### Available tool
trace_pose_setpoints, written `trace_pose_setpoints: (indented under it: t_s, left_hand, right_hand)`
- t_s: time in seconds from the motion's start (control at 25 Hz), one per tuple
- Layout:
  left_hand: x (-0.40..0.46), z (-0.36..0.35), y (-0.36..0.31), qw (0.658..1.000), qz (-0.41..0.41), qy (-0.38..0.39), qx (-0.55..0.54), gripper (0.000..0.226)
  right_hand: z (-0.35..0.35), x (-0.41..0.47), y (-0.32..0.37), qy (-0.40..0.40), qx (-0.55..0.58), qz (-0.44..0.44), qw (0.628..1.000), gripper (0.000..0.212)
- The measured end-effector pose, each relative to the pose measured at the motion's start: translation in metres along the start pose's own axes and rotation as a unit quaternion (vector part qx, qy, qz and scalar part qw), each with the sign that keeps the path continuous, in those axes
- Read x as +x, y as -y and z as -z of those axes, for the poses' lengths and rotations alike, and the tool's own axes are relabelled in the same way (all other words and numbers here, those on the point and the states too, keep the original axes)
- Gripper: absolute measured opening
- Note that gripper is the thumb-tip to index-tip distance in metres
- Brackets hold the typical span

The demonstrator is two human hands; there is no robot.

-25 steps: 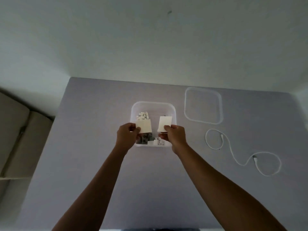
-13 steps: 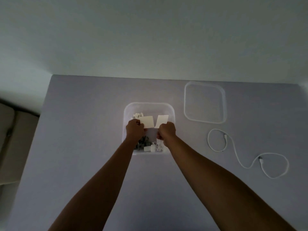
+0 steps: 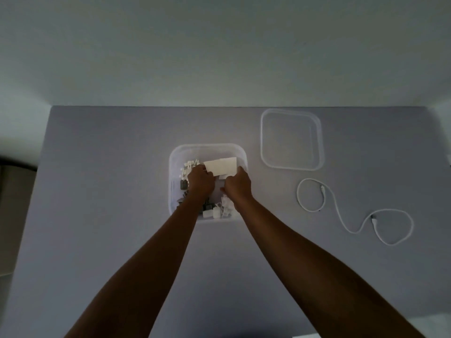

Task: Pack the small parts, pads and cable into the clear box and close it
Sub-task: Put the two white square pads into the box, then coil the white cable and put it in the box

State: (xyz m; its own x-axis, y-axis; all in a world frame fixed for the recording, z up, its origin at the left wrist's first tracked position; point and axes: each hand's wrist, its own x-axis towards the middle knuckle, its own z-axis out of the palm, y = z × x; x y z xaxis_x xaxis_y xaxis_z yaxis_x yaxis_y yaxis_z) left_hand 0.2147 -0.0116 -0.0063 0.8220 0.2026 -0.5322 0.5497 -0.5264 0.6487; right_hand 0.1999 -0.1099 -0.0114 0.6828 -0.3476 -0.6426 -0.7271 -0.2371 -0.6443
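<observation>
Both hands work inside the clear box (image 3: pixel 173 167), which sits open mid-table (image 3: pixel 97 215); left hand (image 3: pixel 200 179) is closed, pinching the near-left edge of the pads (image 3: pixel 220 166); right hand (image 3: pixel 238 185) is closed too, fingertips at the pads' right edge, and a second pale sheet shows just below the top one, so it looks like a small stack held between both hands; pads sit over the far half of the box, roughly flat, slightly tilted; small parts (image 3: pixel 217 211) already lie on the box floor, white clips and a few dark pieces, some near the far-left corner as well; cable (image 3: pixel 341 215) lies loose on the table right of the box, well apart from it, in two open loops; lid (image 3: pixel 291 140) lies flat on the table at far right, just beyond the box corner, not touching. Handling guess: pads look thin, light and a bit bendy; edge pinch is fine, no squeeze needed; small parts are light and loose, likely to scatter if the box is bumped; cable is limp, best coiled and taken by the bundle; lid looks stiff-ish plastic, take it by the rim and press the corners down.
</observation>
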Motion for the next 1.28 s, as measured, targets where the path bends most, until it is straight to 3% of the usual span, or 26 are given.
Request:
trace_pose_setpoints:
  t_s: [0.12,0.28,0.44,0.6,0.68,0.76,0.88,1.0,1.08,1.16,1.28]
  left_hand:
    - [-0.008,0.003,-0.008,0.998,-0.020,0.021,0.053,0.042]
    - [-0.034,0.010,-0.022,0.991,-0.085,-0.004,0.099,0.049]
    - [-0.066,-0.007,-0.037,0.969,-0.243,-0.039,0.031,0.027]
    - [-0.107,-0.064,-0.067,0.938,-0.345,0.025,0.018,0.016]
    - [-0.118,-0.102,-0.069,0.932,-0.355,0.063,0.041,0.016]
    - [-0.121,-0.136,-0.065,0.929,-0.352,0.096,0.070,0.018]
    - [-0.120,-0.172,-0.062,0.927,-0.324,0.143,0.125,0.030]
    - [-0.117,-0.188,-0.063,0.937,-0.278,0.138,0.160,0.043]
    - [-0.116,-0.188,-0.062,0.936,-0.268,0.141,0.182,0.052]
    - [-0.118,-0.189,-0.062,0.924,-0.281,0.150,0.211,0.053]
    - [-0.130,-0.189,-0.071,0.917,-0.314,0.134,0.206,0.043]
  right_hand:
    - [0.016,-0.017,0.001,0.014,0.001,0.051,0.999,0.070]
    - [0.062,-0.043,-0.007,-0.057,0.070,0.170,0.981,0.030]
    - [0.126,-0.043,-0.055,-0.152,-0.013,0.213,0.965,0.017]
    - [0.197,-0.021,-0.131,-0.179,-0.193,0.175,0.949,0.023]
    - [0.221,-0.010,-0.160,-0.163,-0.328,0.166,0.916,0.032]
    - [0.234,0.000,-0.175,-0.147,-0.384,0.198,0.890,0.035]
    - [0.244,0.019,-0.182,-0.133,-0.431,0.252,0.856,0.025]
    - [0.252,0.032,-0.192,-0.142,-0.454,0.297,0.828,0.009]
    - [0.257,0.030,-0.198,-0.128,-0.418,0.346,0.830,0.005]
    - [0.266,0.022,-0.196,-0.112,-0.330,0.383,0.856,0.006]
    - [0.291,-0.007,-0.161,0.004,-0.126,0.341,0.932,0.011]
